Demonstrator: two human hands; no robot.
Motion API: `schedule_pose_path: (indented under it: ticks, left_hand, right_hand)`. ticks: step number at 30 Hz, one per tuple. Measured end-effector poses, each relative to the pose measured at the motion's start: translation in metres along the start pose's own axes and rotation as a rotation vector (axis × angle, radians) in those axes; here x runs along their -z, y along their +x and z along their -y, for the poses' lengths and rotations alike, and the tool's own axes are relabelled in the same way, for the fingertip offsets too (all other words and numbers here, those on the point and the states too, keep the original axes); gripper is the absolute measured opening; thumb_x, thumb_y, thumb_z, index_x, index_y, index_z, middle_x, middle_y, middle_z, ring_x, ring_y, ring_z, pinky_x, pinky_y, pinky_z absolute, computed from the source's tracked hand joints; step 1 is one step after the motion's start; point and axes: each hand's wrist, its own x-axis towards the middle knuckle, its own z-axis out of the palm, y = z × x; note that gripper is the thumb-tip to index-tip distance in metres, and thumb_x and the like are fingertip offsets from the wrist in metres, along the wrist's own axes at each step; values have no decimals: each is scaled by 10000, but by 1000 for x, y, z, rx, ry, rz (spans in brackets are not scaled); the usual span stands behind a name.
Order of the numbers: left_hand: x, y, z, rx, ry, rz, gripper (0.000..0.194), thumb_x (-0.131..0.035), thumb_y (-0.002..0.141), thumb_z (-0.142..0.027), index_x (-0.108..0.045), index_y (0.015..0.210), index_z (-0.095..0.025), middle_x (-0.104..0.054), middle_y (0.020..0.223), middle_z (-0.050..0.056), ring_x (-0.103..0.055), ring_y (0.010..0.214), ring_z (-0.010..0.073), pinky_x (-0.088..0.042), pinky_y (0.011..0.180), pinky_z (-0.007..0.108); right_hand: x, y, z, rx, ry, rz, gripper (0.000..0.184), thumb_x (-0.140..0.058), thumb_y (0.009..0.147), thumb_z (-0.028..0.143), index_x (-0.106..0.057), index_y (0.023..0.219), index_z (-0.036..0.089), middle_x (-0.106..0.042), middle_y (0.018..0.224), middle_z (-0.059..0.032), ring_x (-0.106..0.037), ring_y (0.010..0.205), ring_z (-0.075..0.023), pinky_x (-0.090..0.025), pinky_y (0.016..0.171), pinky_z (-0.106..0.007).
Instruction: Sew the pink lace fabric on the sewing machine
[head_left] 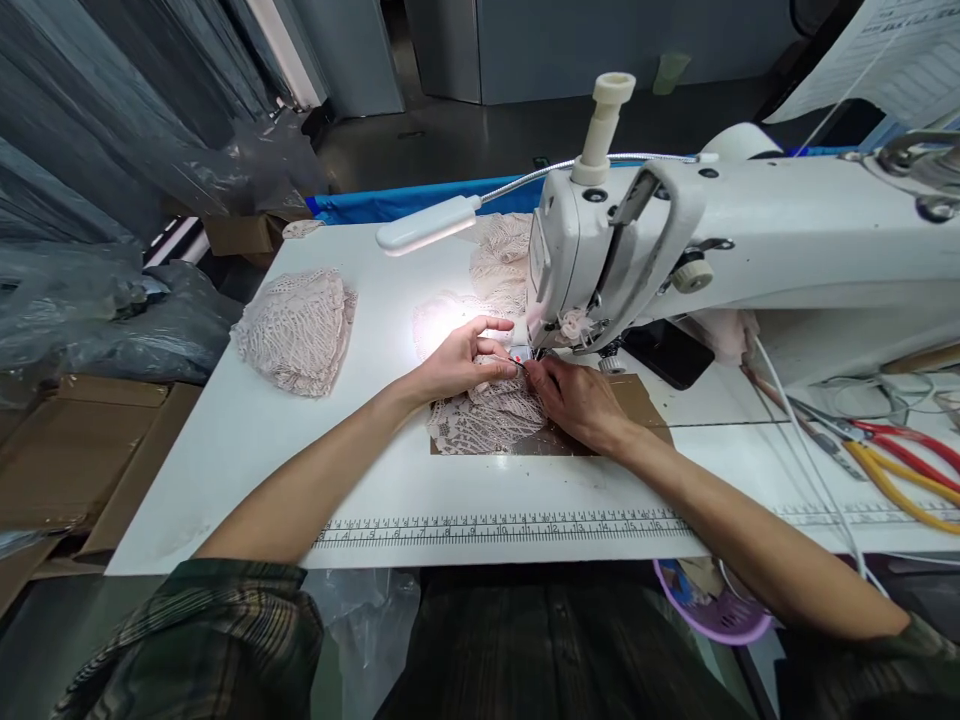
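At the white sewing machine (559, 240), my left hand (469, 362) is beside the needle area, thumb and a finger pinched together at a thin dark bit too small to name. Its other fingers stretch towards the machine head. Closed at the presser foot, my right hand (577, 398) presses its fingertips on the edge of the pale pink lace fabric (487, 420). That lace lies bunched below both hands, partly over a brown plate (637, 400). More lace (502, 260) is heaped behind, brightly lit by the lamp (427, 225). The needle point is hidden by my fingers.
A folded lace pile (296, 330) lies on the white table's left. To the right are a black phone (667, 352), red-handled pliers (911, 440) and yellow-handled ones (900, 490). A ruler strip (502, 530) runs along the front edge. Below hangs a purple basket (724, 615).
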Motion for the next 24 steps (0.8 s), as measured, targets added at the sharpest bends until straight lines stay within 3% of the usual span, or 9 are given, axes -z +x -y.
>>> schedule_pose_path:
  ticks: [10, 16, 20, 22, 24]
  left_hand:
    - [-7, -3, -8, 31, 8, -46, 586, -769, 722, -203, -472, 1221, -126, -665, 724, -7, -534, 505, 53, -390, 436, 186]
    - [0, -1, -5, -28, 96, 2, 613, -734, 754, -293, -434, 1262, -127, -677, 777, 24, -609, 623, 109, -448, 519, 226]
    - [15, -11, -25, -173, 561, -64, 551, -700, 778, -382, -493, 1238, -161, -691, 920, 53, -638, 755, 142, -472, 646, 266]
    - [18, -19, -40, -61, 873, -65, 334, -601, 860, -459, -595, 1027, -170, -669, 789, 31, -595, 635, 134, -417, 582, 264]
    - [17, -24, -49, 135, 1091, 33, 390, -510, 897, -550, -596, 825, -176, -608, 637, 17, -528, 518, 135, -352, 512, 267]
  right_hand:
    - [-5, 4, 10, -87, -19, -25, 358, -363, 1008, 379, -561, 775, 192, -677, 736, -61, -603, 643, -177, -272, 557, -262]
    - [-4, -3, -1, -63, -117, -70, 433, -282, 1015, 451, -622, 927, 197, -693, 764, -79, -603, 622, -203, -250, 542, -279]
    - [4, -18, -34, 62, -195, -111, 501, -250, 1002, 487, -635, 901, 183, -641, 637, -71, -563, 545, -201, -240, 540, -292]
    - [5, -24, -55, 76, -219, -218, 537, -234, 994, 492, -611, 779, 177, -617, 608, -81, -555, 541, -199, -235, 534, -294]
    - [6, -26, -72, 58, -189, -314, 531, -225, 989, 489, -585, 747, 183, -613, 619, -77, -550, 544, -191, -237, 527, -287]
